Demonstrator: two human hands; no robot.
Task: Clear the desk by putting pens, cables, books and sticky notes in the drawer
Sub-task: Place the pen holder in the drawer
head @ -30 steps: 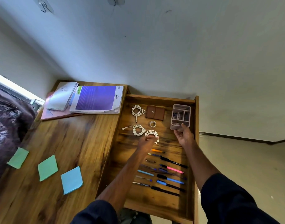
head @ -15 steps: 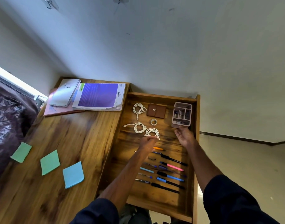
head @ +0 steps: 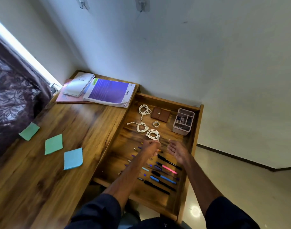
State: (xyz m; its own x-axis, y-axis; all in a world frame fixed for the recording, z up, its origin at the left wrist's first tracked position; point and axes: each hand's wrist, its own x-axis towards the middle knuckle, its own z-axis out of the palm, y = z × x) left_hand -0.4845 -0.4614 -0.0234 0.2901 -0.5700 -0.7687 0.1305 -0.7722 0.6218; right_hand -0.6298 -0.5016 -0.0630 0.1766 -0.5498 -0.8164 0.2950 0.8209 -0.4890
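The wooden drawer (head: 166,100) stands open to the right of the desk (head: 42,187). Three coiled white cables lie in it: one at the back (head: 144,110), one in the middle (head: 142,126) and the nearest (head: 152,135). My left hand (head: 150,147) has its fingers curled on the near end of that nearest cable. My right hand (head: 177,151) hovers open beside it, holding nothing. Several pens (head: 162,176) lie in rows under my forearms. Two green sticky notes (head: 29,131) (head: 53,144) and a blue one (head: 73,158) lie on the desk, with a purple book (head: 109,92) and a spiral notebook (head: 78,84) at the back.
A pink organiser box (head: 183,121), a brown pouch (head: 160,114) and a small tape roll (head: 156,124) sit at the drawer's far end. A pink book (head: 65,99) lies under the notebook. A dark patterned curtain (head: 12,100) hangs left of the desk; the wall stands behind.
My right hand has come back from the organiser box and opened over the pens. My left hand stays at the nearest cable. The camera has tilted up and to the left.
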